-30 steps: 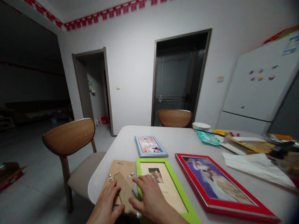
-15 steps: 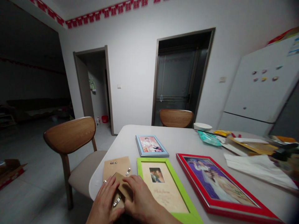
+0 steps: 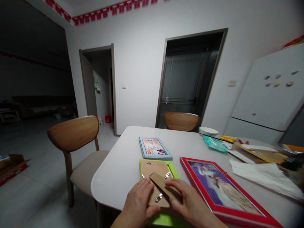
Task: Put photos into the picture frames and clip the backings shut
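Observation:
A brown backing board (image 3: 156, 169) with metal clips and a fold-out stand leg (image 3: 163, 186) lies over the green picture frame (image 3: 174, 171), covering most of it. My left hand (image 3: 140, 199) is closed on the board's left side, fingers on top and thumb at the near edge. My right hand (image 3: 187, 199) grips the board's right side by the stand leg. To the right lies a red picture frame (image 3: 194, 186) with a photo. Just beyond the board, a light blue picture frame (image 3: 142, 147) lies flat.
The white table (image 3: 111, 171) has a rounded left corner. A white bowl (image 3: 209, 130), a teal packet (image 3: 215, 144) and white paper (image 3: 263, 174) are on its right side. Wooden chairs stand at the left (image 3: 73, 133) and the far side (image 3: 181, 121).
Both hands have carried the backing board right, from the bare table onto the green frame, which it now mostly covers. The camera view has shifted slightly.

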The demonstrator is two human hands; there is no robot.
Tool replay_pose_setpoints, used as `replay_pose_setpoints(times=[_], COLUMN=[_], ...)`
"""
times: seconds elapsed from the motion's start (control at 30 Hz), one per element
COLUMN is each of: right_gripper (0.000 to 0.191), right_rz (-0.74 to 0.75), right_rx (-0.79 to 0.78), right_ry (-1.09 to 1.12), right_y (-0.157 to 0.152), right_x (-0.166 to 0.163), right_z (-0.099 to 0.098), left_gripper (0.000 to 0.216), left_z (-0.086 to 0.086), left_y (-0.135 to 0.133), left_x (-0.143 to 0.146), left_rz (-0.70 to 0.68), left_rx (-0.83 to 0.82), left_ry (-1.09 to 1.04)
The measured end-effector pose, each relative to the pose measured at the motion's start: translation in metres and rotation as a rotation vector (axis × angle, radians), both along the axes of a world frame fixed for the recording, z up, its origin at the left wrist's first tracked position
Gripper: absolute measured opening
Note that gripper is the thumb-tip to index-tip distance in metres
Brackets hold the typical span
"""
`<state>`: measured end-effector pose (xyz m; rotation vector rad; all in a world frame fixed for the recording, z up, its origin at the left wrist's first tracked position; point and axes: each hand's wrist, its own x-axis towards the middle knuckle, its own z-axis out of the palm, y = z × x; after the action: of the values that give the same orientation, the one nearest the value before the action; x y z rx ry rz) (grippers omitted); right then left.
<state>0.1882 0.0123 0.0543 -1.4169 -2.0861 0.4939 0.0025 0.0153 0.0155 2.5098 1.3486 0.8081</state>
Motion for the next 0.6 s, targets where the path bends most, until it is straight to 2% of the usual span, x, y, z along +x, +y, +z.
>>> replay_pose_setpoints(times=[0.2,0.43,0.6], right_gripper=[0.033,0.033,0.031], right_rz=[-0.06,-0.004,0.023], right_rx=[-0.027,-0.027,-0.059], right_ry=[-0.088,-0.118,-0.138], right_y=[0.003,0.0,-0.004], right_x=[0.02,0.005,0.004], right_z=[-0.012,-0.017,-0.02], left_gripper=[0.041,0.046,0.039], left_z=[0.0,0.0,-0.002], left_y=[-0.002,-0.001,-0.001], left_x=[0.014,0.012,0.005], left_rz=[0.03,0.0,-0.021], left_rx=[-0.112,-0.136,-0.141], left_ry=[0.013,-0.038,-0.127])
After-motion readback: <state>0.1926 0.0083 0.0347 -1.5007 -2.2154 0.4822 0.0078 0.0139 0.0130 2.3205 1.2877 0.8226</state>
